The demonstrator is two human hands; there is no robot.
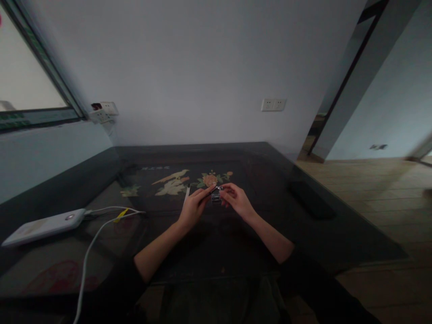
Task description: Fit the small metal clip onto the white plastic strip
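A small shiny silver metal band [216,196], which looks like a watch strap, is held between my two hands just above the dark table. My left hand [195,206] pinches its left side, thumb and fingers closed together. On the other side, my right hand [236,201] grips the band's upper right part with thumb and forefinger, the other fingers curled beneath. Fingertips cover part of the band, so its full shape is hidden. Just beyond my left hand a thin pale strip [187,192] shows on the table.
The dark glossy table [216,252] has a bird-and-flower picture on its top. To the left lie a white power bank [45,227] and a white cable [88,256] with a yellow tag. A flat black object [311,200] lies at the right. A wall closes off the far edge.
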